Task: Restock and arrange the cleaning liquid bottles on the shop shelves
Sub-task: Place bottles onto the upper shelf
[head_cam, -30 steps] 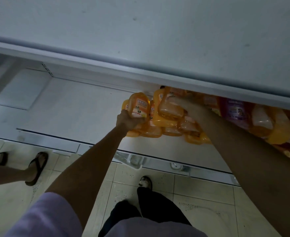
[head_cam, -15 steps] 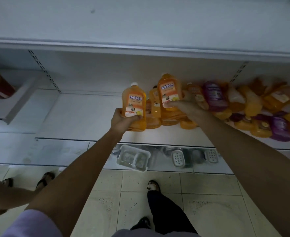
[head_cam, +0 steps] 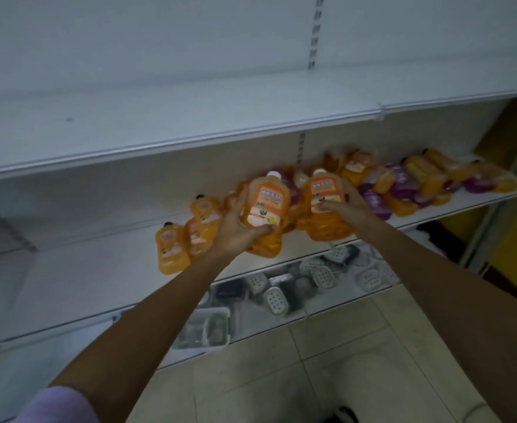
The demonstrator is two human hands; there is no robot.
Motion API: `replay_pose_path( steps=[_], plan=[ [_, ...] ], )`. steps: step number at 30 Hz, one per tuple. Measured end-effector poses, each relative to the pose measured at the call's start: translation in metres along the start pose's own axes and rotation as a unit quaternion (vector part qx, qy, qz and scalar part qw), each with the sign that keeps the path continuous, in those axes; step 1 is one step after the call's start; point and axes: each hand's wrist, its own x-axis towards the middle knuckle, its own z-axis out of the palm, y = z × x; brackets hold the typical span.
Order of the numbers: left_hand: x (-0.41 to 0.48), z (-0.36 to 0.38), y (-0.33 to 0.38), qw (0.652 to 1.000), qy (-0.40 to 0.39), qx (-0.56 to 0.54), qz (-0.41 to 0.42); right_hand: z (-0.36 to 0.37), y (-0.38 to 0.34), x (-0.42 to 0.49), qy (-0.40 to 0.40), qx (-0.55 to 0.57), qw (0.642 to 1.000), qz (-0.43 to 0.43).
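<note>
Head view. The left hand (head_cam: 235, 230) grasps a white-capped orange plastic bottle (head_cam: 264, 209), fingers curled under its label. The right hand (head_cam: 345, 209) clasps a second orange plastic bottle (head_cam: 324, 206) across its label. Both are held upright just above the front of the white metal shelf (head_cam: 83, 270), between the small upright orange bottles (head_cam: 171, 251) and a toppled heap of orange and purple bottles (head_cam: 403, 184). To do the step well, set each down upright, label forward, beside the standing ones, and keep clear of the heap.

Your left hand (head_cam: 235, 232) held an orange bottle (head_cam: 264, 206) labelled 地板清洁. The second bottle (head_cam: 327, 221), in your right hand (head_cam: 347, 207), showed the same characters, blurrier.
</note>
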Motion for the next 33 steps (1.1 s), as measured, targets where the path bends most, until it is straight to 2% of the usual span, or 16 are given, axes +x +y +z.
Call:
replay_pose_path(
  steps=[5,9,15,20,24,28,33],
  plan=[
    [0.020,0.088,0.050,0.995,-0.082,0.000,0.050,-0.104,0.005,-0.005,0.090,0.023,0.995,-0.025],
    [0.042,0.168,0.097,0.987,-0.123,-0.002,0.100,-0.203,0.004,-0.010,0.160,-0.016,0.986,-0.043],
    [0.076,0.296,0.177,0.973,-0.176,-0.025,0.149,-0.361,-0.009,-0.004,0.227,-0.036,0.972,-0.047],
    [0.104,0.389,0.241,0.962,-0.202,-0.069,0.173,-0.461,-0.027,-0.002,0.265,-0.050,0.960,-0.073],
    [0.134,0.445,0.283,0.960,-0.196,-0.097,0.176,-0.518,-0.035,0.019,0.290,-0.080,0.950,-0.081],
    [0.185,0.473,0.322,0.964,-0.142,-0.030,0.223,-0.563,-0.047,0.063,0.315,-0.093,0.940,-0.097],
    [0.265,0.505,0.368,0.953,-0.120,0.017,0.279,-0.627,-0.070,0.140,0.327,-0.100,0.931,-0.127]
  ],
)
